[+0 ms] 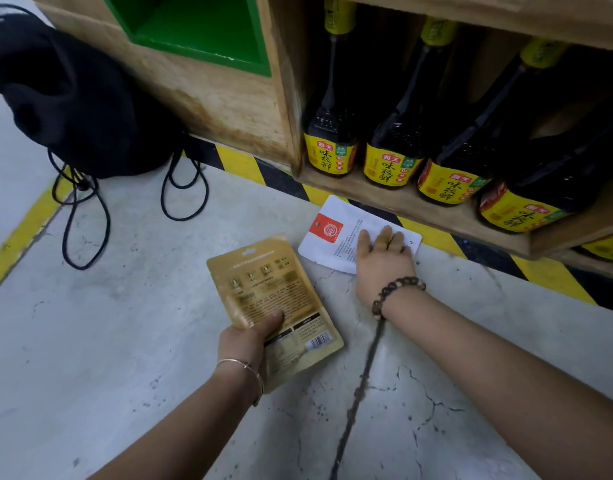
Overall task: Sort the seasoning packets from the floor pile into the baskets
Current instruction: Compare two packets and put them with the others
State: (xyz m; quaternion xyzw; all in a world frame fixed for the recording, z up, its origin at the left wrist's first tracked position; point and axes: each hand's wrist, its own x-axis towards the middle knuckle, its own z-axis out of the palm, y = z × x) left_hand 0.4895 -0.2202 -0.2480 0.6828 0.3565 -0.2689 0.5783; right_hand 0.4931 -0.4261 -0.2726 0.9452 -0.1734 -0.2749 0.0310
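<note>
Presently: right hand (384,261) flat, palm down, fingers spread on white packet (336,237) lying on floor (125,341); not yet closed round it. Packet extends left and ahead of palm, long axis slanting toward shelf (436,209). Right hand nearer by far. Left hand (249,337) clamped on gold packet (277,299), thumb on top, just left of right wrist. Baskets not visible.

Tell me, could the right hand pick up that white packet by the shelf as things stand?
Probably yes. The right hand already lies flat on the white packet, which sits on bare floor beside the wooden shelf, with nothing over it. The left hand is busy holding the gold packet.
</note>
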